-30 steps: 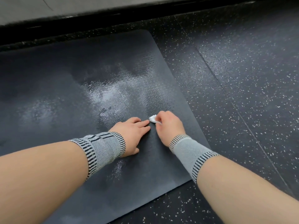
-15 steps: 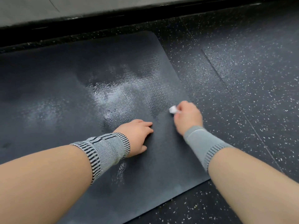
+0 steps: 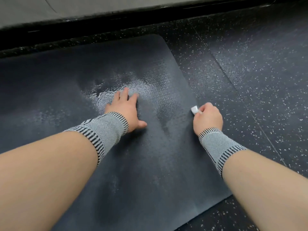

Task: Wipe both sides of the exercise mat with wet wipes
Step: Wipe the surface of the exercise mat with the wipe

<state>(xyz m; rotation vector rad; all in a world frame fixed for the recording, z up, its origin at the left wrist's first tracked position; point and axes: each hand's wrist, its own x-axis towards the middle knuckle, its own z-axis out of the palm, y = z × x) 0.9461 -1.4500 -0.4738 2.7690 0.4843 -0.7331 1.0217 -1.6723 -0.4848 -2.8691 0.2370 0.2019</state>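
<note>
**Head view: wipe worked along the mat's right edge**

Head camera looks down on a dark exercise mat [image 3: 150,164] lying flat on a speckled rubber floor [image 3: 250,80], with a black baseboard [image 3: 116,19] running across at 12 o'clock. The mat fills the frame from 9 o'clock to past centre; its rounded far corner sits near 1 o'clock and its right edge runs down toward 5 o'clock.

The left hand [image 3: 124,110] lies flat on the mat just above centre, fingers straight and slightly spread, thumb out to the side — most likely pinning the mat so it does not slide or ruck up under the rubbing. It holds nothing. A wet sheen [image 3: 133,87] glistens around and beyond its fingertips, toward 12 o'clock.

The right hand [image 3: 208,116], at about 3 o'clock from the left one and well apart from it, is curled and pinches a small bunched white wet wipe [image 3: 194,109] at its fingertips. The wipe pokes out on the hand's left side, touching the mat just inside the right edge — a sensible grip for pressing down hard on a narrow strip.

Both wrists wear grey knitted wrist supports [image 3: 106,129] with striped cuffs.

Judging by the patchy shine, the near half toward 6 o'clock looks drier, and the underside is hidden, so much wiping probably remains.
</note>
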